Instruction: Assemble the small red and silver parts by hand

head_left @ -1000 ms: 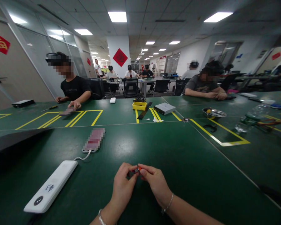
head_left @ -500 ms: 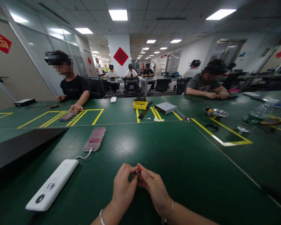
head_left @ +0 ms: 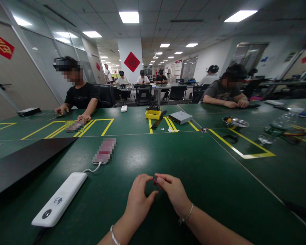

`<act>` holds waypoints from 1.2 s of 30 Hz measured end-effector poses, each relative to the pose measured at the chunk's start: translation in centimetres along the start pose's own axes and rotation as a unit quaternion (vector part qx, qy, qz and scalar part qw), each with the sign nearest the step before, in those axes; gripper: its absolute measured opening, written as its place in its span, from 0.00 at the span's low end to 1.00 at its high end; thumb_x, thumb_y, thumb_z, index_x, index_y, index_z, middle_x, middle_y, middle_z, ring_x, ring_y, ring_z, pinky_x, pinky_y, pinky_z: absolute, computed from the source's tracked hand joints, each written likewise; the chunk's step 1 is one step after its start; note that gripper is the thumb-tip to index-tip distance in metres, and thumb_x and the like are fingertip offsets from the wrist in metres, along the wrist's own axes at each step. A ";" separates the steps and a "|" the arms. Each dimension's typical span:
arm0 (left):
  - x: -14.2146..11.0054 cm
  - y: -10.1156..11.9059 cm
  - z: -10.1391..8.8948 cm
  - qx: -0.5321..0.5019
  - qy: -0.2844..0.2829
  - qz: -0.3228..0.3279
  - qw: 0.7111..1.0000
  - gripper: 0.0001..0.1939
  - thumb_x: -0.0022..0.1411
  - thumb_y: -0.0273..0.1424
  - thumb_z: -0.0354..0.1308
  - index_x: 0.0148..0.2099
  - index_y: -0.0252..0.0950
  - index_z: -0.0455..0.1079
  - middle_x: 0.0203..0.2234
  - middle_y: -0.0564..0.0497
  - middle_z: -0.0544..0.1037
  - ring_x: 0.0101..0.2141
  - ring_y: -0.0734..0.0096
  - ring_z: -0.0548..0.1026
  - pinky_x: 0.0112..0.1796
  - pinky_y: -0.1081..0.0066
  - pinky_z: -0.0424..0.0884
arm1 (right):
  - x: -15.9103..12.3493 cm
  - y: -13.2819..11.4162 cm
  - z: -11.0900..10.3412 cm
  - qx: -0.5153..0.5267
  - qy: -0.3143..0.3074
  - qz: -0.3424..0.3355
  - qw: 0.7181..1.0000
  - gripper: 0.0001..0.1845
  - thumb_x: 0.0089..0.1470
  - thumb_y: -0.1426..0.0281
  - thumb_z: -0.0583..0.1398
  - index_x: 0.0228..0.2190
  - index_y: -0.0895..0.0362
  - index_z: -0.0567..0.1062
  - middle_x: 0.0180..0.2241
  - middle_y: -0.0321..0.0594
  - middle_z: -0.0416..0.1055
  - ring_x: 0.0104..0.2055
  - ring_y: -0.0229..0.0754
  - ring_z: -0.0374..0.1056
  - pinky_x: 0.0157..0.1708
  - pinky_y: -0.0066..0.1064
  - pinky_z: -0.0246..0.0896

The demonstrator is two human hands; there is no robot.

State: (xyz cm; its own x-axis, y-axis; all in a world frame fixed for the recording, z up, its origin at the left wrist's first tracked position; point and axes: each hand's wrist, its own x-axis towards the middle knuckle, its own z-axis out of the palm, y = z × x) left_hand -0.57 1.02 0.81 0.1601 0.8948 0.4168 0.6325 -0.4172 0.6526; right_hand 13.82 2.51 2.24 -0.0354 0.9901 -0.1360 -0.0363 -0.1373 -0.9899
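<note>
Nearest the cam, a silvery bracelet (head_left: 113, 236) sat on the L wrist, a thinner one on the R. Both hands were up over the green table (head_left: 206, 207). R hand (head_left: 177, 193) pinched a small red piece (head_left: 155, 182) b/w thumb & index; mostly hidden by fingers, couldn't tell what it was. L hand (head_left: 138, 196) had thumb & fingers spread, index tip right by the piece; couldn't tell if touching.

Off L lay a white power bank (head_left: 62, 197) w/ white cable (head_left: 92, 169) to a phone (head_left: 104, 151), scrn blurred. Dark flat panel (head_left: 30, 163) left of those.

Farther: yellow tape (head_left: 260, 156) on the tabletop, yellow tray (head_left: 153, 115) w/ black cables, grey box (head_left: 180, 117), metal bowl (head_left: 242, 123), clear bottle (head_left: 283, 123). Across sat 2 co-workers, one L (head_left: 81, 95) in black tee, one R (head_left: 223, 91) in dk grey. Way back, more ppl at desks & a red diamond sign (head_left: 132, 62) on a pillar.
</note>
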 end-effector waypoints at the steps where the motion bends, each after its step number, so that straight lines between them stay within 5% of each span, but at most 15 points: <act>1: 0.0 -0.4 -0.1 0.012 0.004 0.001 1.000 0.18 0.49 0.27 0.56 0.44 0.39 0.62 0.40 0.50 0.69 0.43 0.64 0.67 0.42 0.62 0.66 | 0.8 -0.5 -1.2 -0.038 0.033 -0.014 0.999 0.19 0.43 0.61 0.57 0.35 0.60 0.74 0.31 0.43 0.72 0.33 0.40 0.66 0.32 0.30 0.61; 6: 0.2 -2.9 -1.1 0.062 -0.014 -0.048 0.997 0.17 0.54 0.32 0.52 0.48 0.37 0.60 0.43 0.47 0.67 0.46 0.63 0.65 0.48 0.58 0.60 | 4.3 -2.6 -12.5 -0.257 0.254 -0.030 0.932 0.17 0.48 0.65 0.49 0.35 0.59 0.72 0.34 0.44 0.69 0.36 0.42 0.65 0.34 0.33 0.59; 11: 0.6 -3.7 -1.5 0.068 -0.036 -0.094 0.993 0.14 0.55 0.33 0.51 0.45 0.37 0.62 0.40 0.48 0.70 0.44 0.63 0.67 0.45 0.60 0.63 | 3.5 -2.3 -24.9 -0.524 0.337 0.134 0.771 0.18 0.47 0.66 0.49 0.38 0.58 0.69 0.34 0.49 0.68 0.35 0.48 0.64 0.31 0.35 0.56; 15: 0.7 -3.3 -1.6 0.073 -0.065 -0.070 0.993 0.12 0.54 0.31 0.51 0.42 0.39 0.65 0.41 0.49 0.70 0.45 0.63 0.66 0.46 0.60 0.61 | 1.6 -1.3 -29.1 -0.527 0.353 0.190 0.749 0.19 0.47 0.65 0.48 0.39 0.59 0.69 0.32 0.52 0.68 0.30 0.48 0.65 0.25 0.34 0.55; 28: 0.7 -2.6 -2.1 0.083 -0.088 -0.051 0.991 0.08 0.54 0.29 0.51 0.38 0.39 0.66 0.40 0.49 0.71 0.44 0.64 0.67 0.45 0.59 0.62 | 1.0 0.3 -31.8 -0.503 0.408 0.204 0.734 0.22 0.44 0.67 0.51 0.42 0.58 0.72 0.40 0.61 0.64 0.40 0.56 0.62 0.26 0.40 0.51; 33: 0.7 -3.0 -1.8 0.099 -0.092 -0.043 0.990 0.11 0.55 0.29 0.50 0.42 0.39 0.66 0.42 0.49 0.71 0.45 0.64 0.67 0.47 0.60 0.61 | 2.3 -0.6 -27.8 -0.625 0.433 -0.017 0.649 0.24 0.48 0.67 0.47 0.43 0.68 0.70 0.44 0.59 0.63 0.48 0.57 0.55 0.42 0.46 0.51; 36: 0.5 -3.2 -1.6 0.114 -0.096 -0.039 0.988 0.15 0.55 0.30 0.50 0.46 0.38 0.64 0.45 0.48 0.69 0.48 0.64 0.65 0.49 0.60 0.59 | 3.7 -1.3 -21.8 -0.649 0.346 -0.166 0.657 0.23 0.49 0.70 0.46 0.42 0.69 0.70 0.45 0.53 0.63 0.52 0.50 0.52 0.50 0.42 0.45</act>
State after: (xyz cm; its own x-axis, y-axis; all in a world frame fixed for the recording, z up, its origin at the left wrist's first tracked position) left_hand -3.68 2.57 -0.06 0.2321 0.9454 0.2286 0.7996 -0.3193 0.5086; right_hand 35.50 7.04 2.14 0.2381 0.7969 0.5552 0.9708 -0.2132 -0.1103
